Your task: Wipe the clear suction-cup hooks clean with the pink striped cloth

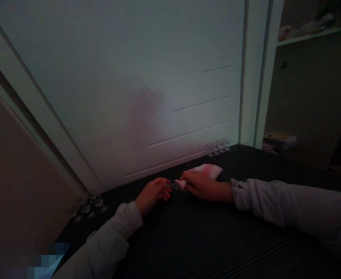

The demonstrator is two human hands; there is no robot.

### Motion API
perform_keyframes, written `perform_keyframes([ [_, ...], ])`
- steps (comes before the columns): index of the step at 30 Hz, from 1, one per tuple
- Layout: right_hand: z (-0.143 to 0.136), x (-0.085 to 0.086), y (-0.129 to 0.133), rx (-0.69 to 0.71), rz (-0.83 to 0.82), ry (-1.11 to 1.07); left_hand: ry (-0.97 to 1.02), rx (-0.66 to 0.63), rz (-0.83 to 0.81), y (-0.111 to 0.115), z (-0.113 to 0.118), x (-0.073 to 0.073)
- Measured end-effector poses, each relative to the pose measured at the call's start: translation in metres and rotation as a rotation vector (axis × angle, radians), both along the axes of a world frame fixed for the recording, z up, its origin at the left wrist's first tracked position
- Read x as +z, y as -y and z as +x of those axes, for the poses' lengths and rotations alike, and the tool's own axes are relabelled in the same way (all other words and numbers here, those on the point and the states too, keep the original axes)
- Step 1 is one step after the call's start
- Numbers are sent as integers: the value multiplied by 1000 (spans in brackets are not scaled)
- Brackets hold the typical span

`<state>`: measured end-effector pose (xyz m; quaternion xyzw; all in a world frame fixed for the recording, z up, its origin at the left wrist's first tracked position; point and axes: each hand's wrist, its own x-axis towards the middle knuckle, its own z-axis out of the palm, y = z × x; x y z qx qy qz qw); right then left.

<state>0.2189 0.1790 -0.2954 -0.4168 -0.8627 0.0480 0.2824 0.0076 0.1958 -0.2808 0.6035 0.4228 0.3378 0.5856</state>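
Note:
My left hand (153,192) is closed, its fingertips pinching one end of a small clear glass-like piece (173,185), perhaps a tiny stemmed cup. In my right hand (199,186) is a pink and white cloth (212,170), its front corner pressed against the other end of the clear piece. The rest of the cloth spreads out behind the right hand over the dark table (182,232). Dim light and the fingers hide the piece's full shape.
Several similar clear pieces with round bases (90,207) stand at the table's left edge. Another clear cluster (218,147) stands at the back right, against a pale panel (187,50) with carved hearts. A shelf unit (307,89) rises beyond on the right.

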Motion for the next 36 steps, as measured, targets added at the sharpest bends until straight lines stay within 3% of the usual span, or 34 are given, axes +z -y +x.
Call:
perform_keyframes([
  [13,1,0,-3,76,-15,-23,22,-30,14,1,-3,-1],
  [25,3,4,2,-18,-11,128,66,-35,-11,0,-4,-1],
  [36,2,4,1,90,5,98,50,-42,24,0,-4,-1],
])
